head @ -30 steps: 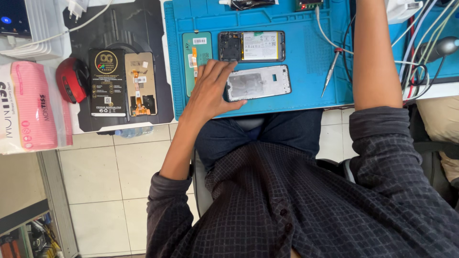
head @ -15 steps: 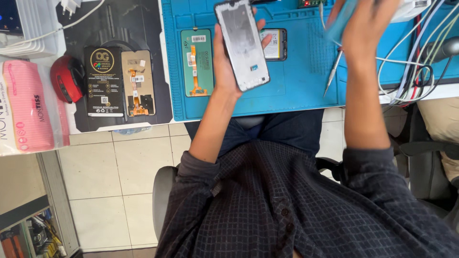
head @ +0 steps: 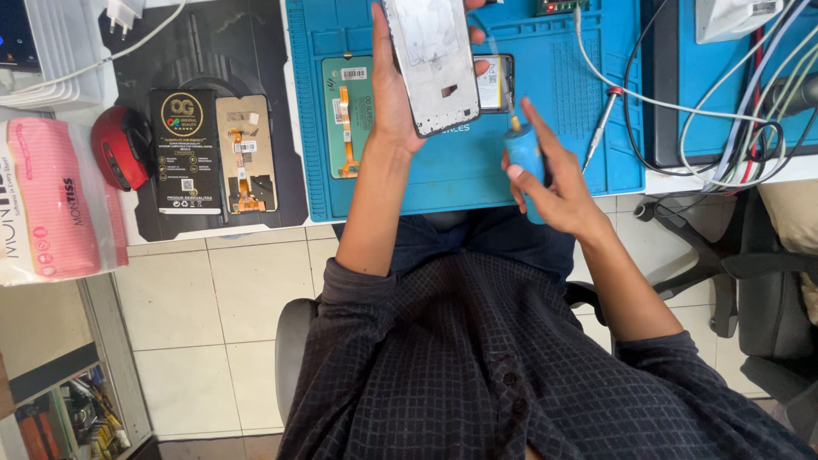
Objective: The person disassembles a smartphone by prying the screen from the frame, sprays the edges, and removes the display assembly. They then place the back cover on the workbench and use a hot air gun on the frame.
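My left hand [head: 392,94] grips a phone screen frame [head: 433,60], held up above the blue work mat [head: 554,162] with its grey metal back side facing me. My right hand [head: 554,183] holds a small blue bottle [head: 524,158] with a thin nozzle pointing up toward the frame's lower edge. Under the frame, an opened phone body [head: 496,83] lies on the mat, mostly hidden. A green display panel with an orange flex cable [head: 345,115] lies on the mat left of my left wrist.
A black mat [head: 213,60] on the left carries a black box [head: 185,153] and another screen part [head: 247,153]. A red round object [head: 122,146] and a pink tissue pack [head: 51,200] lie further left. A screwdriver [head: 601,128] and tangled cables [head: 733,102] sit right.
My left hand picked the screen frame off the mat and raised it. My right hand came down from the far right edge of the mat, holding the blue bottle near the frame.
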